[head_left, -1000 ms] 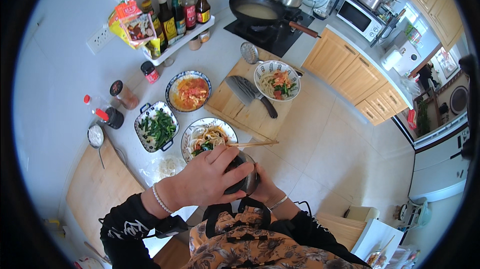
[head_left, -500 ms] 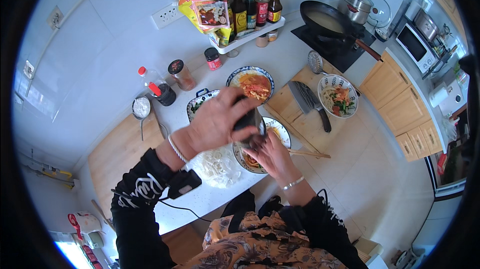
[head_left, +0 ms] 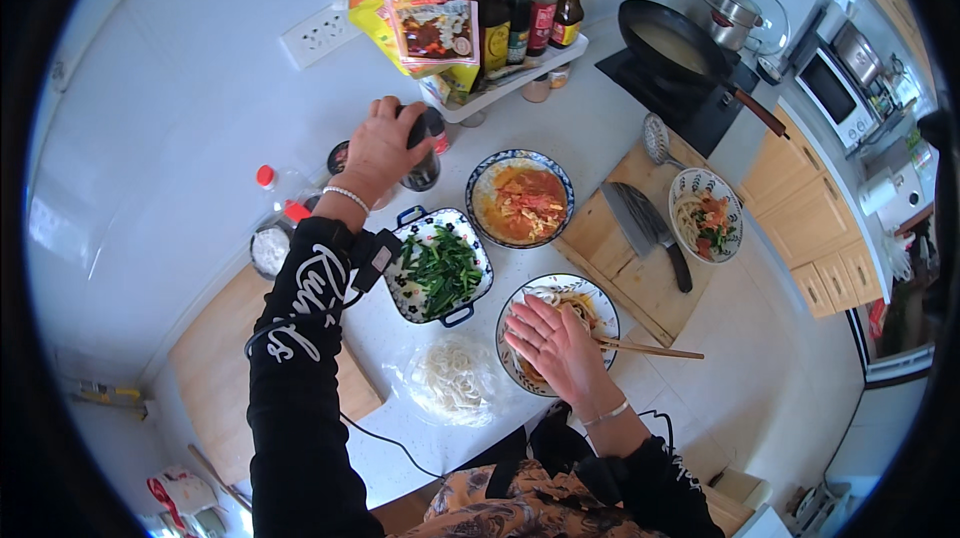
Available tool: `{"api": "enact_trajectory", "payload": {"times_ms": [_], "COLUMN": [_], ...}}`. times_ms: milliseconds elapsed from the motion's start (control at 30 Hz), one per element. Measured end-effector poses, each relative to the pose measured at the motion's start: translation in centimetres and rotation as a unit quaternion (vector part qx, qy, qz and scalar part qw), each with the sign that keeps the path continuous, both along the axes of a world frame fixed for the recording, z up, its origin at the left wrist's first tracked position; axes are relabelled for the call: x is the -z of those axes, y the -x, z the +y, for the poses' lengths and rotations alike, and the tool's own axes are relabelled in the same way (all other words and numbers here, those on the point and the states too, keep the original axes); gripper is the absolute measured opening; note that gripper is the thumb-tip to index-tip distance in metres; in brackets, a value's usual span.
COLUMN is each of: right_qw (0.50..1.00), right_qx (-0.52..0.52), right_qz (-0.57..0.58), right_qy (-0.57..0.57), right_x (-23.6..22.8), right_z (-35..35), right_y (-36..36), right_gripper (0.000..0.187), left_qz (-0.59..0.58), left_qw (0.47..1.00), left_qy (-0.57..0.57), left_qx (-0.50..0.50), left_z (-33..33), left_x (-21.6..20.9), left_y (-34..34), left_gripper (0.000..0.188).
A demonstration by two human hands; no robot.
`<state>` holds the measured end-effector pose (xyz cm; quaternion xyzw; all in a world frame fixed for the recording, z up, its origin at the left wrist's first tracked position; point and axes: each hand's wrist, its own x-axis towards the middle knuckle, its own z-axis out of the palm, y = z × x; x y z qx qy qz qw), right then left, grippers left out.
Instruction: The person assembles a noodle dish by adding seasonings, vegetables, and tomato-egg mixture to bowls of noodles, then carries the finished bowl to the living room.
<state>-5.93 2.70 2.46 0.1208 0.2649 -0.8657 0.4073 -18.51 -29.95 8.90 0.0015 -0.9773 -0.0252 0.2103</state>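
Note:
My left hand [head_left: 382,146] is closed round the black top of a small glass jar [head_left: 425,176], held upright at the back of the counter beside a black-lidded jar with a red label [head_left: 437,128]. Palm up, my right hand [head_left: 560,350] stretches its fingers over a patterned bowl of noodles [head_left: 508,330]; nothing shows in the palm. Wooden chopsticks [head_left: 655,349] lie across that bowl's right side. Behind it sits a blue-rimmed bowl of tomato and egg [head_left: 528,206]. A square dish of chopped greens [head_left: 437,268] stands to its left, with a plastic bag of white noodles [head_left: 452,378] nearer me.
A cutting board [head_left: 640,288] holds a cleaver [head_left: 650,233], a skimmer [head_left: 657,138] and another noodle bowl [head_left: 708,253]. A wok [head_left: 670,43] rests on the stove. A wooden board [head_left: 270,368] lies left. Sauce bottles [head_left: 520,8] stand on a shelf.
My left hand has carried the jar from above the noodle bowl to the back left and turned it upright. The right hand now lies opened flat, uncovered. The view has shifted slightly.

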Motion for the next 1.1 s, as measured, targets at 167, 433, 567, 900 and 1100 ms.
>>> {"api": "enact_trajectory", "payload": {"times_ms": [167,433,567,900,1100], "right_qw": [1.0,0.996,0.99,0.927,0.907], "right_qx": [0.017,0.038,0.047,0.139,0.108], "right_qz": [0.019,-0.006,-0.043,-0.012,0.18], "right_qy": [-0.015,-0.077,-0.129,-0.348,-0.366], "right_x": [0.7,1.1,1.3,3.9,4.9], "right_z": [1.7,5.2,8.7,14.6,15.6], "right_y": [-0.6,-2.1,-4.0,-3.6,-0.5], "right_gripper": [0.041,0.032,0.027,0.046,0.019], "left_qz": [-0.026,-0.076,-0.055,0.045,-0.141], "left_qw": [0.999,0.993,0.994,0.996,0.741], "left_qy": [-0.013,-0.005,-0.012,0.018,-0.609], "left_qx": [-0.035,-0.088,-0.09,-0.081,0.246], "left_z": [-2.2,-4.6,-5.7,-5.4,6.8], "left_x": [3.8,7.5,8.8,8.6,8.5], "left_y": [3.2,4.6,5.1,4.8,-7.1], "left_gripper": [0.05,0.05,0.048,0.052,0.036]}}
